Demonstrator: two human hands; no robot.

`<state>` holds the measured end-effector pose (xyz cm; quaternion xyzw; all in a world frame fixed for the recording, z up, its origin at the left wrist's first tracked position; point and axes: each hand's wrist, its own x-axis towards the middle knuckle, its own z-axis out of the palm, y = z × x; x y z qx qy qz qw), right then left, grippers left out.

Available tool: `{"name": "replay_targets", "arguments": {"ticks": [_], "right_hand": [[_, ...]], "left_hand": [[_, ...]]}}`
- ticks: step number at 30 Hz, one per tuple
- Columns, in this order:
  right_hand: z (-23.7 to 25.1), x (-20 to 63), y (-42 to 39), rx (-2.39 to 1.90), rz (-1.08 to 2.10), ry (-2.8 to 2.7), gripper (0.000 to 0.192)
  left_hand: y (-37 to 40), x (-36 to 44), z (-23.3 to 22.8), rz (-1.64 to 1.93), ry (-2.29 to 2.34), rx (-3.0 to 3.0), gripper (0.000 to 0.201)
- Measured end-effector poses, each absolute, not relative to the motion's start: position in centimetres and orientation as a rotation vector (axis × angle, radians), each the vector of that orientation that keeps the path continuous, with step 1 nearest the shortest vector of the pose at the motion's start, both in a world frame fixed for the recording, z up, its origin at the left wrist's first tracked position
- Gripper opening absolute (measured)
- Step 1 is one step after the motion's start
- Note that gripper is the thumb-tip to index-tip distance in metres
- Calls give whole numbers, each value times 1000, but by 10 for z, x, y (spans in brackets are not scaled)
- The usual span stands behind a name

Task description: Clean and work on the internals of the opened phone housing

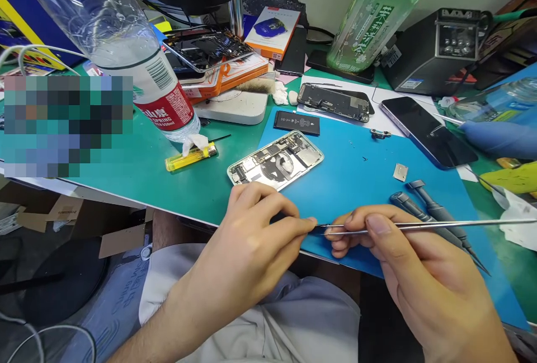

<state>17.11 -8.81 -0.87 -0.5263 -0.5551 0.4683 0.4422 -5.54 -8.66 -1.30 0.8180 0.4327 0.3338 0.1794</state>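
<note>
My right hand grips a pair of metal tweezers, their tips pointing left. At those tips is a tiny dark piece, too small to name, beside the fingertips of my left hand. That hand is closed in a pinch; what lies between its fingers is mostly hidden. Just beyond it, an opened phone housing with exposed circuit boards rests across the blue mat. A black phone battery lies behind the housing, and farther back is a detached phone screen.
Right of my hands lie grey screwdrivers, a small metal plate and a dark-screened phone. To the left are a yellow lighter and a tilted water bottle. A green bottle and boxes stand behind.
</note>
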Motion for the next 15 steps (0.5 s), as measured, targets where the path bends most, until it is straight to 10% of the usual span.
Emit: {"name": "replay_targets", "arguments": {"ticks": [15], "right_hand": [[-10,163,-94,-1292,1094,-1329,30]], "left_hand": [[-88,-51,-17,1016,1257,2313,20]]}}
